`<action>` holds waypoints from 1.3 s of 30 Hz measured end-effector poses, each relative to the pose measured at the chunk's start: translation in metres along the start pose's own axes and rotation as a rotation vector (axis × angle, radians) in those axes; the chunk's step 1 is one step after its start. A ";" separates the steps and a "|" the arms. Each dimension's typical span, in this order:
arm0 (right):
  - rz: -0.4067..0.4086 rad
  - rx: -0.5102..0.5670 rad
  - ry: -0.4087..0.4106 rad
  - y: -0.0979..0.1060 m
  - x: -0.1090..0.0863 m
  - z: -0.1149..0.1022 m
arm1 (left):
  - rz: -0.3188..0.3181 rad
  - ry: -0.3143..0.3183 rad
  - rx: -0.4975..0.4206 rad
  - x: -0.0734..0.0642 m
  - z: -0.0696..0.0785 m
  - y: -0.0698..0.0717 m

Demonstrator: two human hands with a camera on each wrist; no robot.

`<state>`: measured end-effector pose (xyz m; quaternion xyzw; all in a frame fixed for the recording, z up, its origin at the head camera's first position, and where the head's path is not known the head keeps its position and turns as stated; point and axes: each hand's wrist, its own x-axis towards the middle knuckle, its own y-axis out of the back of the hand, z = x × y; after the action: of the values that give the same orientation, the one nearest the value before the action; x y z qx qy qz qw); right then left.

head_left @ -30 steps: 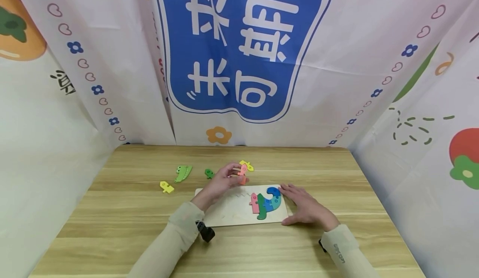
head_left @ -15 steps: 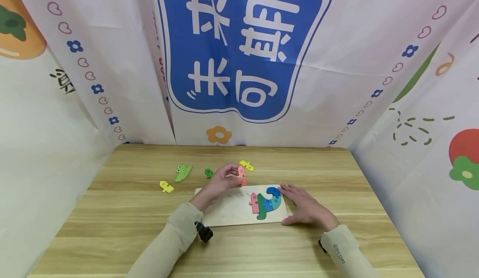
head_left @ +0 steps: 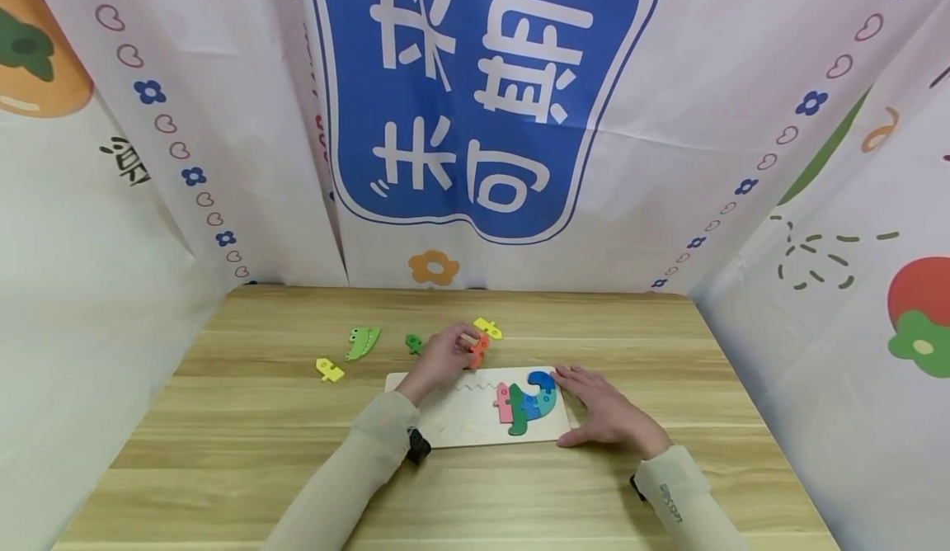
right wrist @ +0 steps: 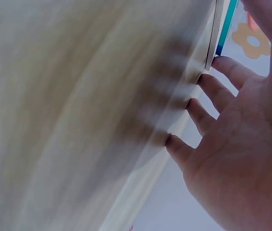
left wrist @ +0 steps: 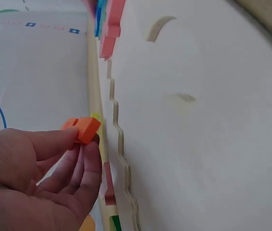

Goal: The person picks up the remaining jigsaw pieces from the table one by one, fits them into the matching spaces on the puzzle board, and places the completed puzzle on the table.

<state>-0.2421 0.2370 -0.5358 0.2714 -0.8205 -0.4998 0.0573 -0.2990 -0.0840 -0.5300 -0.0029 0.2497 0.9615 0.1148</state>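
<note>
My left hand [head_left: 443,355] pinches an orange puzzle piece [head_left: 479,351] between thumb and fingertips, above the far edge of the pale wooden puzzle board [head_left: 453,423]. In the left wrist view, the same orange piece [left wrist: 86,130] is seen nearly end-on beside the board's wavy groove. Fitted at the board's right part are a pink piece [head_left: 505,403], a green piece [head_left: 517,412] and several blue pieces [head_left: 546,402]. My right hand [head_left: 612,411] rests at the board's right end, fingers spread, with fingertips [right wrist: 193,103] on or close to the table.
On the wooden table [head_left: 260,452] lie a crocodile-head piece [head_left: 363,343], a yellow piece [head_left: 330,370], a dark green piece [head_left: 414,344] and another yellow piece [head_left: 488,328]. In the left wrist view a reddish piece [left wrist: 108,185] lies beyond the board. Printed cloth [head_left: 631,229] hangs behind.
The piece in my left hand has tilted, its top leaning right, and looks orange instead of partly pink. My left wrist has shifted slightly right. My right hand has stayed in place.
</note>
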 end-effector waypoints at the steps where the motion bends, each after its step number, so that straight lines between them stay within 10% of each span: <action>1: 0.000 -0.001 -0.002 0.000 0.000 0.000 | -0.002 0.000 0.032 0.001 0.000 -0.001; 16: 0.005 -0.006 0.005 0.000 -0.001 0.002 | -0.056 -0.080 0.446 0.001 0.008 -0.013; 26: 0.002 0.003 0.003 -0.001 0.000 0.001 | 0.130 -0.056 0.505 -0.003 0.001 0.004; 39: 0.000 0.002 0.003 0.000 0.001 0.001 | 0.056 -0.032 0.554 -0.008 -0.008 0.021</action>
<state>-0.2430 0.2374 -0.5364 0.2723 -0.8208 -0.4988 0.0585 -0.2962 -0.1079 -0.5267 0.0509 0.5014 0.8592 0.0883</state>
